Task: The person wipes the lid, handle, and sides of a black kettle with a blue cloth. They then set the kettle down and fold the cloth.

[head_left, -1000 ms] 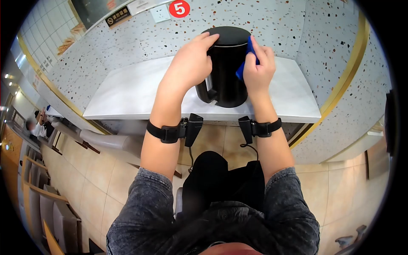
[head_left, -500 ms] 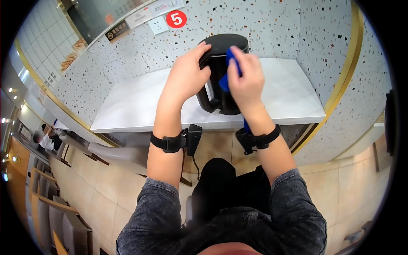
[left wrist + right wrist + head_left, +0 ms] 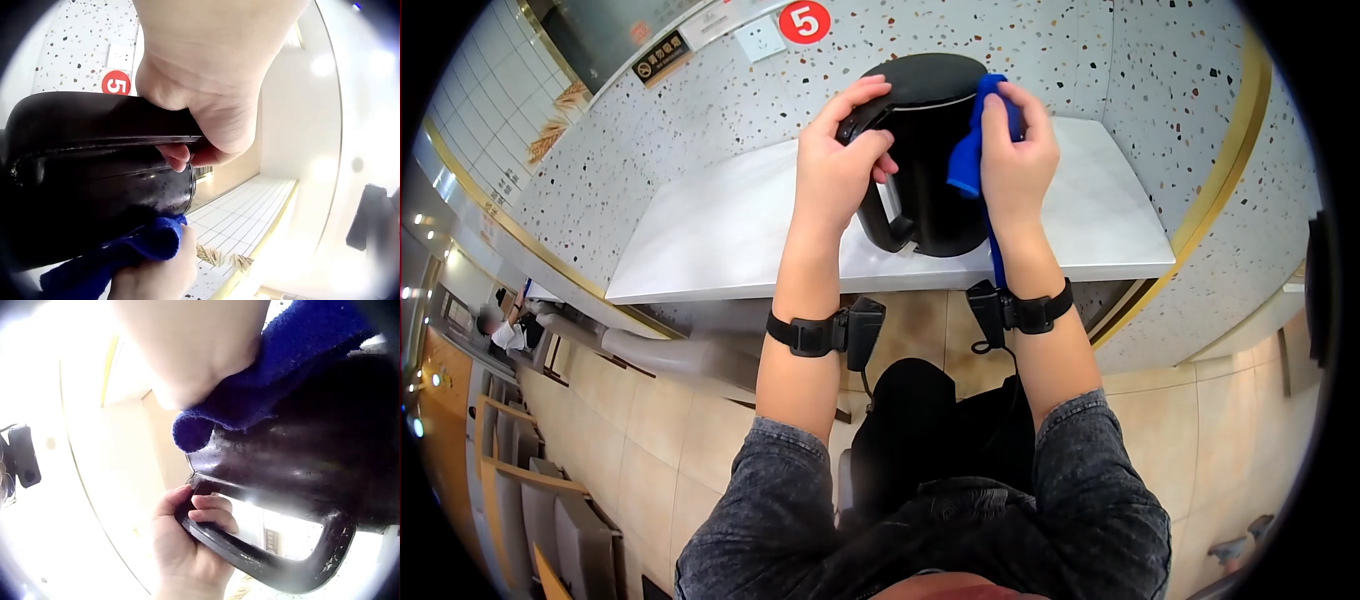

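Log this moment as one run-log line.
left hand: grips handle of black jug | right hand: holds blue cloth against jug's side | lid: on | white table: beneath jug

Speckled terrazzo wall behind a white counter
A red number 5 sign is beside a white wall socket and near a no-smoking sign; beige floor tiles, grey upholstered chairs at left, gold trim edging the wall, small bright lights far left.
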`<state>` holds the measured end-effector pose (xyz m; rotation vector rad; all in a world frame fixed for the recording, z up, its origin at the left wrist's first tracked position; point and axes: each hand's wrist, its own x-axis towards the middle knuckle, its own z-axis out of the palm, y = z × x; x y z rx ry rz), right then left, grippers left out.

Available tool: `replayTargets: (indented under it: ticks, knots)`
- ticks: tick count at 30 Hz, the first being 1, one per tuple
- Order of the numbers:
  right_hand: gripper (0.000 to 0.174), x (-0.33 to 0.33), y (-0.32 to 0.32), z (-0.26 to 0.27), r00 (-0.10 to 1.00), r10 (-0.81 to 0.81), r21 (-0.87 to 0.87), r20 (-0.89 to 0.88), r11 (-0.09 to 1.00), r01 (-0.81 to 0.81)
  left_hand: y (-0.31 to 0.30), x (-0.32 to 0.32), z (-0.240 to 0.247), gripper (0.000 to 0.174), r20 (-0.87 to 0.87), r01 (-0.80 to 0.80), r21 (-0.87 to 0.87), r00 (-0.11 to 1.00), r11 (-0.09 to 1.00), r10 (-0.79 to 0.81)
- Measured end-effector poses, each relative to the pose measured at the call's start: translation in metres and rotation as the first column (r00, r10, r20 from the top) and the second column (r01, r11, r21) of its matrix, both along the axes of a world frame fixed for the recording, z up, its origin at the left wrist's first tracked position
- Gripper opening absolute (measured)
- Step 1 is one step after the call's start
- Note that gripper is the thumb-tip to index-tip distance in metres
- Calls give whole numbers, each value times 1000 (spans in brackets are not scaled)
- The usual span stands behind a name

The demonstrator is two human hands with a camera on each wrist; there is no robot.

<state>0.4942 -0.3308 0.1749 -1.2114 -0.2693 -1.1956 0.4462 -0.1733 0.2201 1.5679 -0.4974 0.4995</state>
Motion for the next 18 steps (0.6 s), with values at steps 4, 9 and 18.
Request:
replayTargets:
  ticks: [4, 9, 18]
  knots:
    - [13, -8, 2, -2, 967, 194, 107, -166, 978, -178, 0, 1, 1, 43, 5, 1, 15, 1000, 1000, -1]
    - [7, -10, 1, -1, 992, -101, -159, 71, 981, 111, -2, -1, 1, 43, 15, -17, 14, 1000, 1000, 17]
    - [8, -9, -2, 8, 986, -50, -268, 157, 959, 91, -3, 0, 1, 43, 11, -22, 5, 1000, 1000, 22]
